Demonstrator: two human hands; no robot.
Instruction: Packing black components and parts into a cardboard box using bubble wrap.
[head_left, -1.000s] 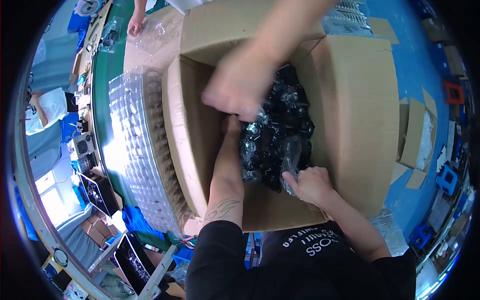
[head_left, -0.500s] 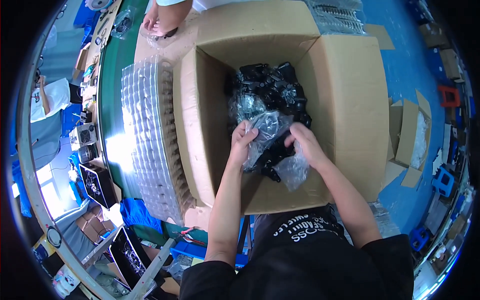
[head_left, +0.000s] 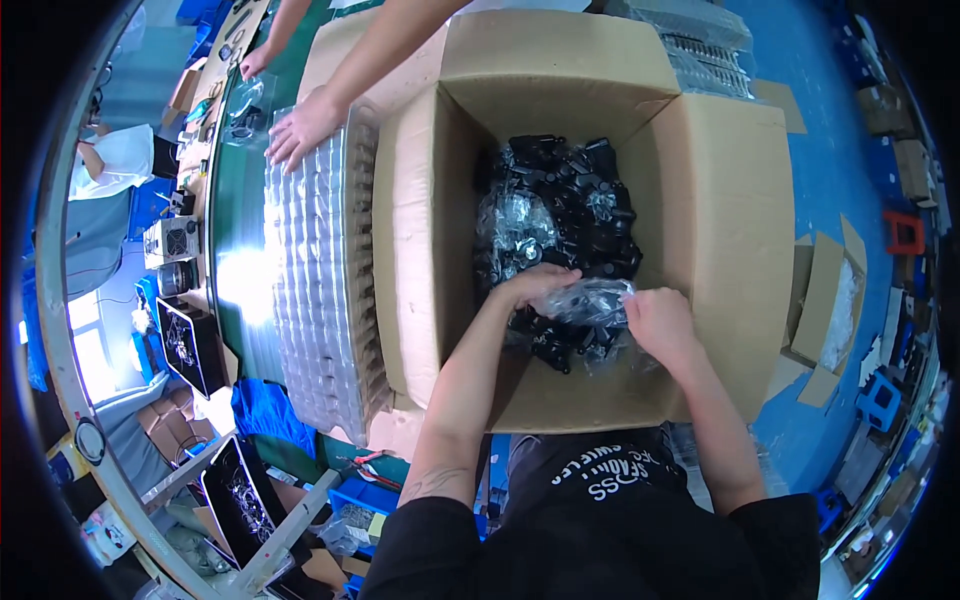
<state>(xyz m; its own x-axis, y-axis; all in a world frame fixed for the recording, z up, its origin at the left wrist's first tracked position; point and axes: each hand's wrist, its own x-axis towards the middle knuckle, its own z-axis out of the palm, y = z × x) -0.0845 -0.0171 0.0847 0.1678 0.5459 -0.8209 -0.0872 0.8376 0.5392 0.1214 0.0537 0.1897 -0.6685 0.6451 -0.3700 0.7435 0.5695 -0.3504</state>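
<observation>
Nearest, above the black T-shirt (head_left: 430, 545), the left hand (head_left: 535, 285) has its fingers close together around the left end of a crumpled, clear plastic bag (head_left: 590, 303), while the right hand (head_left: 662, 322) is curled, pinching the bag's right edge between thumb and forefinger. The bag hangs between them over the near part of a heap of glossy black moulded parts (head_left: 570, 240), some wrapped in clear film; whether it holds a part, the dark background hides. The step in hand looks like handling the bag's film, and the next move seems to call for a firm pinch and a clear view of the edge. Around the heap stands a deep, open brown cardboard carton (head_left: 740, 230). Just beyond its left flap is a stack of clear, dimpled plastic trays (head_left: 315, 290), a co-worker's hand (head_left: 308, 125) spread on its far end. Farther out lies a blue floor (head_left: 790, 180).
</observation>
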